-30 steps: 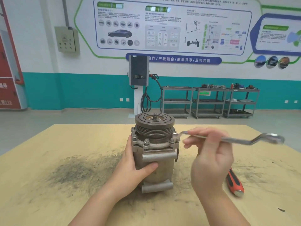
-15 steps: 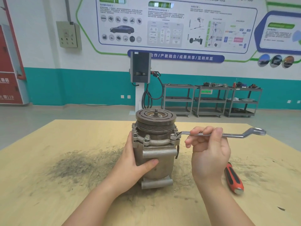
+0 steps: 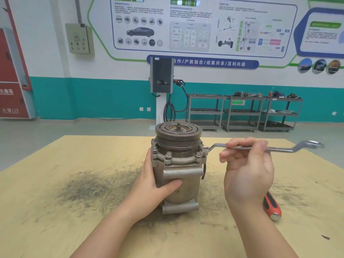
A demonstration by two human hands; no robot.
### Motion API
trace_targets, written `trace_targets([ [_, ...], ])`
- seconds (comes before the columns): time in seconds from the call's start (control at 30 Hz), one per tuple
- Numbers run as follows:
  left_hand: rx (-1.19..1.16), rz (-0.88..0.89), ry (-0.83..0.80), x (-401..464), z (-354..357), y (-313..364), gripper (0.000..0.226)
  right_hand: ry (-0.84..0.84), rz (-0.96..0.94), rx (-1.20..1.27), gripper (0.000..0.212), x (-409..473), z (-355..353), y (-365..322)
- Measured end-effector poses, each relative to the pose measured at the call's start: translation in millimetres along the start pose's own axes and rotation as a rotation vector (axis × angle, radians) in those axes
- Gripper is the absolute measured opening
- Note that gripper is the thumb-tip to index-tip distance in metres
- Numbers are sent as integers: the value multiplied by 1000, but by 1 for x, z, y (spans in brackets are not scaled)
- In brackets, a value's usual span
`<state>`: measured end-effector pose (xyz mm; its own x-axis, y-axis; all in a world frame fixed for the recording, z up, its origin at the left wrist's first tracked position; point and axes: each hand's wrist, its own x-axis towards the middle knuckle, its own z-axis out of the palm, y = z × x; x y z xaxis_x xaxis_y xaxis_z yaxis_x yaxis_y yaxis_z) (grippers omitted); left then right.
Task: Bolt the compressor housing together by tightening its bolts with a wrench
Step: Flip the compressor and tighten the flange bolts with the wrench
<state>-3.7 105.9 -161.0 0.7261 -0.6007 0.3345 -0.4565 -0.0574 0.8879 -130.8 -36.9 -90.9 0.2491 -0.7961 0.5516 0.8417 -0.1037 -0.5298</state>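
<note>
A grey metal compressor (image 3: 183, 187) stands upright on the wooden table (image 3: 55, 211), its grooved pulley on top. Several bolts (image 3: 169, 154) ring its flange. My left hand (image 3: 154, 185) grips the housing from the left, thumb across the front. A silver offset ring wrench (image 3: 279, 149) lies level, its near ring seated over a bolt on the flange's right side (image 3: 204, 148). My right hand (image 3: 247, 170) holds the wrench shaft at mid-length, fingers curled over it. The wrench's far end (image 3: 312, 144) sticks out to the right.
A red and black screwdriver handle (image 3: 271, 207) lies on the table right of my right wrist. Dark metal dust (image 3: 83, 189) smears the table left of the compressor. Behind the table stand a charging post (image 3: 162, 90) and grey shelf carts (image 3: 243, 112).
The wrench's far end has swung away from me, toward the back of the table, with its ring staying on the right-side bolt. My left hand has kept its hold on the housing.
</note>
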Motion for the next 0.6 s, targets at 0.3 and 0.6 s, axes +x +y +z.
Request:
trace_targets([
  [0.3, 9, 4, 2, 0, 0, 3, 123, 1, 418, 269, 36, 15, -9, 9],
  [0.6, 17, 30, 20, 0, 1, 2, 120, -436, -472, -288, 27, -35, 5, 26],
])
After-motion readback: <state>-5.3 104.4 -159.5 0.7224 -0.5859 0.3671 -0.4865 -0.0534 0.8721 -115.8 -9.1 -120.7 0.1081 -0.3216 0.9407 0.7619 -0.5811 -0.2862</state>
